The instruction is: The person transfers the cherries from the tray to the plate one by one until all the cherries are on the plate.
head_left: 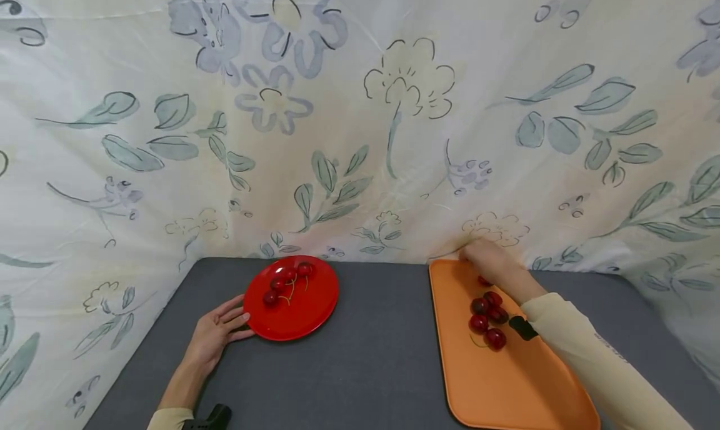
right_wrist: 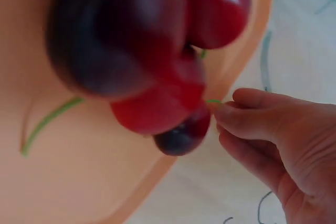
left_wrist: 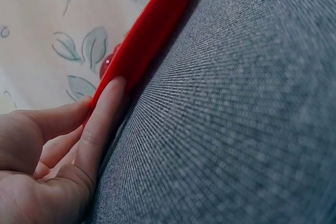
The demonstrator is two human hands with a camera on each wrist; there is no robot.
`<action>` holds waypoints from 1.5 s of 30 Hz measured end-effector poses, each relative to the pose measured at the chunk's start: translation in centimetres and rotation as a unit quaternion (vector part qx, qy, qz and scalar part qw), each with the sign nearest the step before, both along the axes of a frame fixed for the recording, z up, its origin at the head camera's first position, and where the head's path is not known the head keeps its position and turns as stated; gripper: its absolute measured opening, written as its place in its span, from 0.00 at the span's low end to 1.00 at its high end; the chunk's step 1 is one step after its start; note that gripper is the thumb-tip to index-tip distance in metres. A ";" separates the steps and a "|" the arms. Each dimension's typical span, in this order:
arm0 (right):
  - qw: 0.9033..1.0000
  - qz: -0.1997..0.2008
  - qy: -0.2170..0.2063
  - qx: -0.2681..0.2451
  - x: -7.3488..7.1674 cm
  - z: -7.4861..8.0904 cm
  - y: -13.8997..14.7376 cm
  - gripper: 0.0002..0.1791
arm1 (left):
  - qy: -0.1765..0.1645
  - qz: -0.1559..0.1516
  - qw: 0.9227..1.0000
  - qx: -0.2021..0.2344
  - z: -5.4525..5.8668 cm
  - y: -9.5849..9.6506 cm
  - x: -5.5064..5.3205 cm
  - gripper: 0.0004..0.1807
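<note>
My left hand [head_left: 216, 333] rests against the left edge of a round red plate [head_left: 298, 327], its fingers fairly straight. In the left wrist view, the fingertips touch the plate's rim and outer wall [left_wrist: 144, 45]. Several cherries [head_left: 278, 283] with stems lie on the plate. At the far end of the orange tray [head_left: 506, 392], my right hand [head_left: 486, 258] pinches a green stem [right_wrist: 213, 101] between thumb and finger. A dark red cherry [right_wrist: 184, 136] hangs or lies beside those fingertips; its support cannot be seen. Several other cherries [head_left: 495, 339] lie grouped in the tray.
A dark grey tabletop [head_left: 371, 355] lies between plate and tray. Behind it hangs a white floral cloth [head_left: 349, 136], close to the far edges of both. My right forearm [head_left: 596, 355] crosses above the tray's right side.
</note>
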State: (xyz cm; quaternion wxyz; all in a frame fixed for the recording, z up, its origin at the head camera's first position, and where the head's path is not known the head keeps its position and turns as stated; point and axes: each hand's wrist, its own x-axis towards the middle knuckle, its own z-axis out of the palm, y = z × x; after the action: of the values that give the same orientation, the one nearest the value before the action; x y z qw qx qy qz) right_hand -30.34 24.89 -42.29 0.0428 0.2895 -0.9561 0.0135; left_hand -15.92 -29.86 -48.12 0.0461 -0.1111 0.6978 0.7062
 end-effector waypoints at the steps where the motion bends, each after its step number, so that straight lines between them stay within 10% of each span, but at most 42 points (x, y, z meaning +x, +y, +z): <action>1: 1.000 0.000 0.004 0.003 0.0 -0.2 0.1 0.11 | 0.000 0.001 1.000 0.000 0.0 0.0 0.0 0.33; 10: 0.997 -0.029 -0.021 -0.073 1.3 1.7 0.1 0.05 | 0.005 0.000 1.000 -0.007 -0.2 0.0 0.1 0.35; 15: 0.968 -0.094 -0.105 -0.208 1.6 3.4 0.5 0.05 | 0.010 -0.001 1.000 -0.010 -0.1 -0.1 0.0 0.35; 21: 0.905 -0.117 -0.210 -0.352 1.8 4.2 0.5 0.12 | 0.007 -0.001 1.000 -0.013 0.1 -0.1 0.0 0.35; 26: 0.833 -0.119 -0.278 -0.464 2.3 4.4 -0.1 0.17 | 0.007 0.000 1.000 -0.012 0.1 0.1 0.0 0.35; 37: 0.709 -0.104 -0.322 -0.618 2.3 3.2 -2.8 0.20 | 0.002 0.008 1.000 -0.015 0.1 0.2 0.1 0.35; 45: 0.659 -0.096 -0.336 -0.666 2.0 2.8 -5.3 0.20 | 0.002 0.010 1.000 -0.011 0.2 0.4 0.1 0.34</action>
State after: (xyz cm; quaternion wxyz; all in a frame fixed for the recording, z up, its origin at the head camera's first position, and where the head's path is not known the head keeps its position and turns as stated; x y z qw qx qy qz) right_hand -28.33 19.61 -39.48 -0.0990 0.0654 -0.6630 0.7392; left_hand -15.79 -29.49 -47.94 0.0365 -0.1174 0.7046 0.6988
